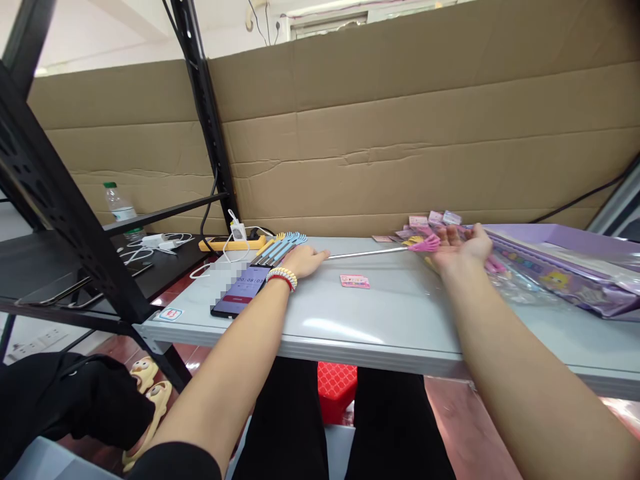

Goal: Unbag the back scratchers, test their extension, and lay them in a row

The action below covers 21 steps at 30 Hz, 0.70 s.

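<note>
My left hand [306,259] rests on the grey table [380,320], closed around the near end of a thin metal rod [370,253] that ends in a pink claw-shaped head [425,245]. My right hand [463,248] lies palm up with fingers spread, right beside that pink head and against a pile of small pink and purple packets [430,222]. Several blue and yellow claw-headed rods [283,245] lie just left of my left hand. A small pink card [355,281] sits between my hands.
A phone [243,290] showing a timer lies by my left wrist. A purple boxed toy set in plastic [565,270] fills the table's right side. A yellow power strip with cables [233,243], a black shelf with a bottle [119,205], and a cardboard wall [400,133] stand behind.
</note>
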### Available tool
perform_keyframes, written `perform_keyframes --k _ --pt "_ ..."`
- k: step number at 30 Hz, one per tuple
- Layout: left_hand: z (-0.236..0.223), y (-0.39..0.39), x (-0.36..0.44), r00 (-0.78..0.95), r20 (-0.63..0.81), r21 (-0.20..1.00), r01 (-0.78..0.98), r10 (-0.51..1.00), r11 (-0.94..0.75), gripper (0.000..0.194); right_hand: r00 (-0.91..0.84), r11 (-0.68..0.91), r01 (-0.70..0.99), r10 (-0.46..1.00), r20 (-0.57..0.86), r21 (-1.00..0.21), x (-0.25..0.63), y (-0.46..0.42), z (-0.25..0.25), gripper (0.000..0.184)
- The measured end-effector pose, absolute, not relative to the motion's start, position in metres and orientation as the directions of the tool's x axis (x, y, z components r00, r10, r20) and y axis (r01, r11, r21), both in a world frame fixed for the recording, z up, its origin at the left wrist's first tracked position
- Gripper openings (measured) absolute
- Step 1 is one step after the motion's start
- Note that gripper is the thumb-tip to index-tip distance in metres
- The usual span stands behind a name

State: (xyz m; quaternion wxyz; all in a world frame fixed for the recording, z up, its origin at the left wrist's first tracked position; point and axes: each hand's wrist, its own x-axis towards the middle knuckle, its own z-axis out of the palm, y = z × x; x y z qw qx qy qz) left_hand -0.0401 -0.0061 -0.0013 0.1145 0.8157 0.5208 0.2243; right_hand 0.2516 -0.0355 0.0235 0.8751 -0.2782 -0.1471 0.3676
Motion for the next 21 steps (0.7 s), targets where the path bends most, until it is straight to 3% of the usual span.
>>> perform_keyframes --k 7,12,16,18,21 --pt "0.006 -0.018 -0.027 0.395 0.31 0.39 0.777 0.865 -0.495 0.058 0.722 0.468 -0.175 0.659 0.21 -0.866 0.213 -0.034 0.024 0.026" --pt "0.011 -0.032 -0.01 0.414 0.326 0.413 0.746 0.85 -0.522 0.065 0.523 0.367 0.101 0.771 0.363 -0.925 0.172 -0.038 0.013 0.029" --pt "0.011 -0.031 -0.012 0.326 0.374 0.411 0.781 0.868 -0.47 0.054 0.359 0.286 0.122 0.88 0.311 -0.951 0.167 -0.034 0.002 0.022" --pt "0.008 -0.025 -0.016 0.409 0.366 0.391 0.748 0.836 -0.537 0.041 0.402 0.244 0.112 0.875 0.269 -0.963 0.17 -0.03 0.0 0.017" --pt "0.003 -0.017 -0.019 0.503 0.334 0.343 0.723 0.797 -0.6 0.033 0.485 0.192 0.128 0.844 0.23 -0.973 0.176 -0.022 -0.003 0.031"
